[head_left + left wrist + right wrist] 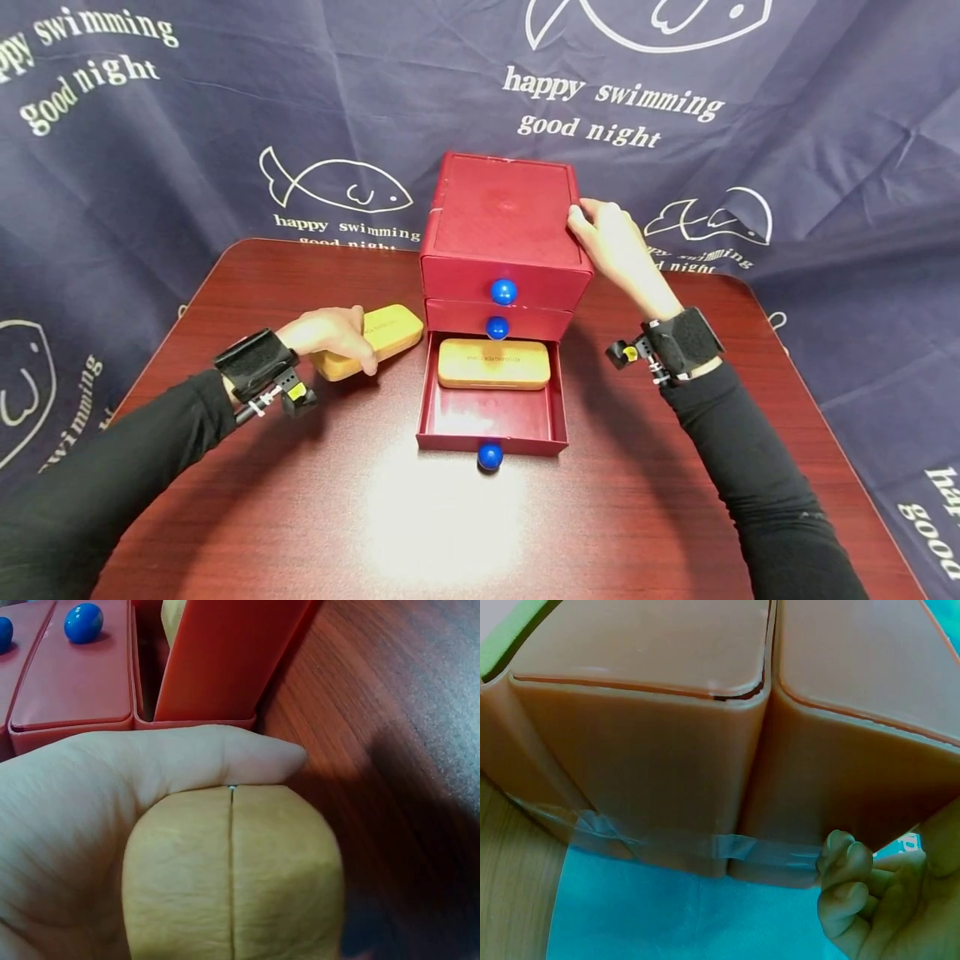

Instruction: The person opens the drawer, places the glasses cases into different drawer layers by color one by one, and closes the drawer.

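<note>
A red three-drawer chest (501, 212) stands at the middle back of the table, each drawer with a blue ball knob. Its bottom drawer (491, 417) is pulled out and holds a yellow case (493, 364). My left hand (333, 333) grips a second yellow case (393, 327) that lies on the table left of the chest; the thumb (225, 761) presses along its end (232, 870). My right hand (611, 242) holds the chest's upper right back corner, fingers curled behind the chest (727, 750).
The dark red wooden table (637, 500) has bare room in front of the open drawer and on both sides. A navy cloth printed with fish and words (187, 125) hangs behind the table.
</note>
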A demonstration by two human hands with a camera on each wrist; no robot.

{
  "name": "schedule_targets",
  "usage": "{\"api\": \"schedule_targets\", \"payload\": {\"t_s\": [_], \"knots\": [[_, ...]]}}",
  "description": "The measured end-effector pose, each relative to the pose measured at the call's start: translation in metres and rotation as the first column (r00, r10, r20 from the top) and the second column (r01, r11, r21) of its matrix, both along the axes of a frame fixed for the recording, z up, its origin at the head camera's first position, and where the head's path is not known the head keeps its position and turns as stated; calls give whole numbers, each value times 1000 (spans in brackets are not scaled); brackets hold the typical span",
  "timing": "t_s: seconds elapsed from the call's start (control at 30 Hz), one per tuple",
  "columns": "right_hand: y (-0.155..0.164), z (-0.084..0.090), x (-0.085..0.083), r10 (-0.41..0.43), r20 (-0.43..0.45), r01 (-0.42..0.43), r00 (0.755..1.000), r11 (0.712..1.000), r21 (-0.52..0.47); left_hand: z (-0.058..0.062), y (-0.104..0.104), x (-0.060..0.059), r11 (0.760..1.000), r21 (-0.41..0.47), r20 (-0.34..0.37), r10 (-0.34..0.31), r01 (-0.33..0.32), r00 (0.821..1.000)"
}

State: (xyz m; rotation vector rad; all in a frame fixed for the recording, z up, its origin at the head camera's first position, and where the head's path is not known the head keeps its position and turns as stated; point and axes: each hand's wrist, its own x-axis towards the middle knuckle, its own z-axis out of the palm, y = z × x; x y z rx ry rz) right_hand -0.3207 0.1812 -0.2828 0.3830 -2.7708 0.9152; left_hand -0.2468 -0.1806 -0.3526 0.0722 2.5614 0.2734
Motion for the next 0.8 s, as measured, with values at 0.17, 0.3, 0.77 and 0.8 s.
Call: {"api": "schedule_targets", "payload": {"t_s": [0.17, 0.3, 0.77, 0.8], "knots": [[2, 1, 1, 0, -8, 0, 1000, 1000, 2, 3, 0, -1, 1000, -21, 7, -17, 17, 1000], [4, 1, 1, -4, -9, 4, 1000, 1000, 2, 4, 1, -1, 999, -18, 9, -28, 28, 1000], [2, 0, -1, 4, 11, -4, 1000, 1000, -6, 1, -1, 1, 999, -30, 13, -36, 37, 999], [2, 0, -1, 4, 10, -4, 1000, 1000, -6, 1, -1, 1, 999, -30, 14, -35, 35, 999]]}}
